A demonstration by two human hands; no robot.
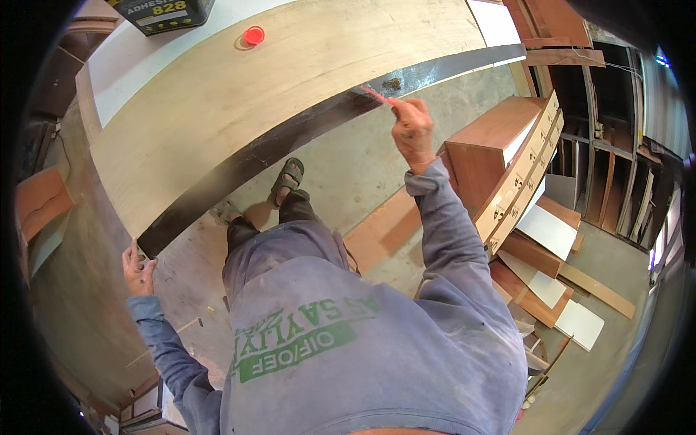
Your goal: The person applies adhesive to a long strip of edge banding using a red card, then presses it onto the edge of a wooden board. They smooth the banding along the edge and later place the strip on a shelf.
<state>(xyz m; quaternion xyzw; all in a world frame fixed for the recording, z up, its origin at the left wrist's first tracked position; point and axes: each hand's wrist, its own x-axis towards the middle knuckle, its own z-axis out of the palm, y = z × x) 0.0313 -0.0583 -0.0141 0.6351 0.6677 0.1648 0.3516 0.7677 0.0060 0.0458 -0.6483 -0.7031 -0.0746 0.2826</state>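
A long dark strip [290, 134] runs along the near edge of a pale wooden board [217, 109]. My right hand [413, 134] is closed around a thin red spreader [375, 95], its tip at the strip's edge. Close to that tip, an amber glue puddle [392, 84] lies on the strip, and the surface around it shines wet. At the strip's left end, my left hand [138, 271] grips the corner, with fingers and thumb around it.
A dark tin [163, 16] and a red round cap [254, 35] stand on the work surface. To my right are stacked wooden drawers or boxes [478, 145] and loose panels [540, 232]. A brown board [384, 228] lies on the floor near my feet [290, 177].
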